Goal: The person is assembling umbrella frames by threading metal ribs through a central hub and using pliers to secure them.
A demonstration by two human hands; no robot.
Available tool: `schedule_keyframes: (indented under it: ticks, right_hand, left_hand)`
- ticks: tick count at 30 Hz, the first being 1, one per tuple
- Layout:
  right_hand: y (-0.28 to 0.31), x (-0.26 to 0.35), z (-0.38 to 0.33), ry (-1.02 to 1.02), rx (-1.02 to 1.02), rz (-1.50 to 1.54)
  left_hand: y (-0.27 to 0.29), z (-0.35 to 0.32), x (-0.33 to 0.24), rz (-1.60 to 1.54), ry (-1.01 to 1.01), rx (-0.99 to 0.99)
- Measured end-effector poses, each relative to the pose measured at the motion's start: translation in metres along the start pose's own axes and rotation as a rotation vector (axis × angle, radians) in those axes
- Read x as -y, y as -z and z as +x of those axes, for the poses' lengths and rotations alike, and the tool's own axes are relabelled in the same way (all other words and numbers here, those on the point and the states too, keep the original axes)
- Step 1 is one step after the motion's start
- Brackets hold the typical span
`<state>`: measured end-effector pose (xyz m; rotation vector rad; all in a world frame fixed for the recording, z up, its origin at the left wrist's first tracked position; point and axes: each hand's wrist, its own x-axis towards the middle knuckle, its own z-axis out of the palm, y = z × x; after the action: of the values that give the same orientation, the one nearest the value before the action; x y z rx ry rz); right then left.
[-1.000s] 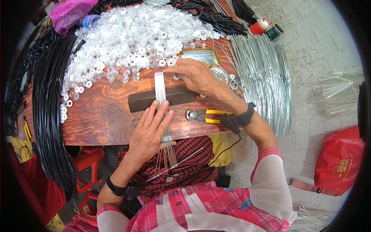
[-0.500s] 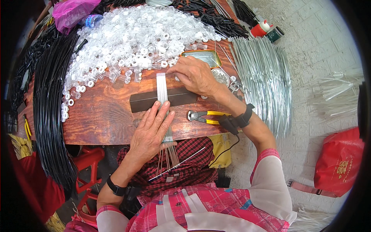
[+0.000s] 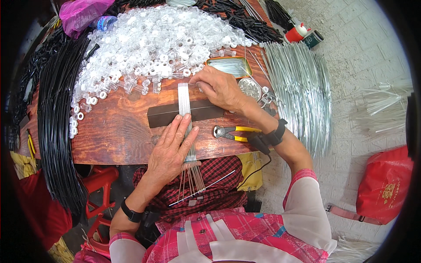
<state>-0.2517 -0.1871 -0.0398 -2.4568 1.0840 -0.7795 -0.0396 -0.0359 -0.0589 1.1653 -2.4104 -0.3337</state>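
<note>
Thin rods [image 3: 183, 97] are lying across dk bar [image 3: 163, 115]; we're clamping them w/ L hand [image 3: 168, 153], fingers atop; R hand [image 3: 221, 90] hovering nr tips, can't tell grip.

The head-worn fisheye looks steeply down from above the shirt [image 3: 258, 223] at the lower edge, facing forward over the bench [image 3: 109, 142] in the upper and middle frame. It is near enough to put both hands [image 3: 169, 151] around the centre, yet wide enough for floor [image 3: 351, 61] at right.
</note>
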Motion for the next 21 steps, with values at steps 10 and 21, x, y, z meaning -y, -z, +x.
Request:
schedule_keyframes:
  ticks: [10, 21]
  right_hand:
    - [0.005, 0.005, 0.002, 0.127, -0.039, -0.199]
    - [0.000, 0.009, -0.002, 0.091, -0.050, -0.130]
  left_hand:
    - [0.000, 0.000, 0.001, 0.027, -0.013, -0.001]
    - [0.001, -0.001, 0.001, 0.000, 0.000, 0.009]
